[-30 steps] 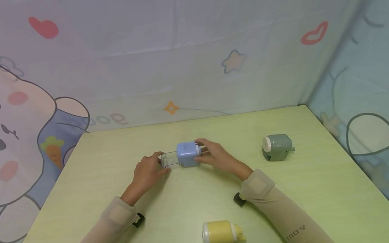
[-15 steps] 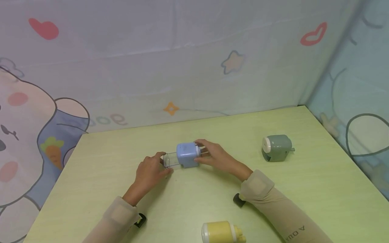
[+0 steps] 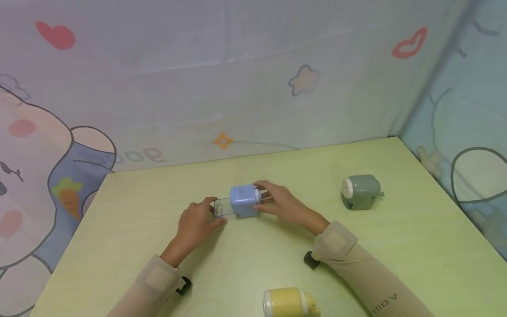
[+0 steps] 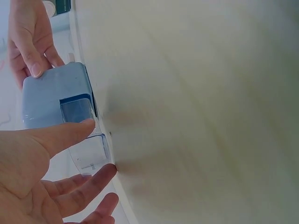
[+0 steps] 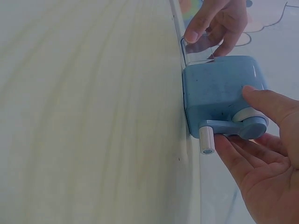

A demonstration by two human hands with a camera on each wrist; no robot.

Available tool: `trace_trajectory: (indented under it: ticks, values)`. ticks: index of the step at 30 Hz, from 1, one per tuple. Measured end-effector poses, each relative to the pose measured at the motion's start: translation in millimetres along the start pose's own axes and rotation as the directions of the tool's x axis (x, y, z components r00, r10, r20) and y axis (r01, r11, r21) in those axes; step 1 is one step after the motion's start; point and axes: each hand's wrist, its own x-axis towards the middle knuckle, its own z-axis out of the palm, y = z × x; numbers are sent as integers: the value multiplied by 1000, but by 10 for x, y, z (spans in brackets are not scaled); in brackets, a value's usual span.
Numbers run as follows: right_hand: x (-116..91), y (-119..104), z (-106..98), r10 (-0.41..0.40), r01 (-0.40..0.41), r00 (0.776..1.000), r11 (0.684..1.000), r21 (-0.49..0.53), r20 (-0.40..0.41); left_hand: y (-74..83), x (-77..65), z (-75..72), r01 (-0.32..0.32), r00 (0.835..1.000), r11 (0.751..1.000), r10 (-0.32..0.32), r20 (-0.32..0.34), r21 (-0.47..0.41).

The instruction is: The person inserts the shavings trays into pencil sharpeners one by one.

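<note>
A blue crank pencil sharpener (image 3: 243, 200) lies on the table, its crank handle (image 5: 207, 141) on the right side. My right hand (image 3: 286, 203) holds it at the crank end, thumb on one side and fingers on the other. From its left end sticks out a clear shavings drawer (image 3: 225, 208), partly inside the body. My left hand (image 3: 194, 228) grips the drawer's outer end between thumb and fingers. In the left wrist view the drawer (image 4: 88, 151) shows through the opening in the blue body.
To the right on the pale yellow-green table (image 3: 420, 246) stands a green crank pencil sharpener (image 3: 363, 192). A yellow one (image 3: 286, 303) lies at the front edge of the view, partly cut off. A printed cloth (image 3: 257, 88) hangs behind the table.
My left hand has shifted slightly right, and a shorter length of the clear drawer now sticks out of the blue sharpener. The right hand has stayed in place.
</note>
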Motion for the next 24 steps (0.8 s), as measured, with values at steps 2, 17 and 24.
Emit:
trace_trajectory:
  ticks: [2,17,24]
  values:
    - [-1,-3,-2,-4,4,1000,1000,5,0,1,8,3,-1,1000,1000,1,3,2]
    - [-3,-7,-11,-14,14,1000,1000,26,-2,31,33,18,-4,1000,1000,4,13,-6]
    - [-6,-14,-4,-6,6,1000,999,32,-2,35,35,27,-4,1000,1000,4,25,-8]
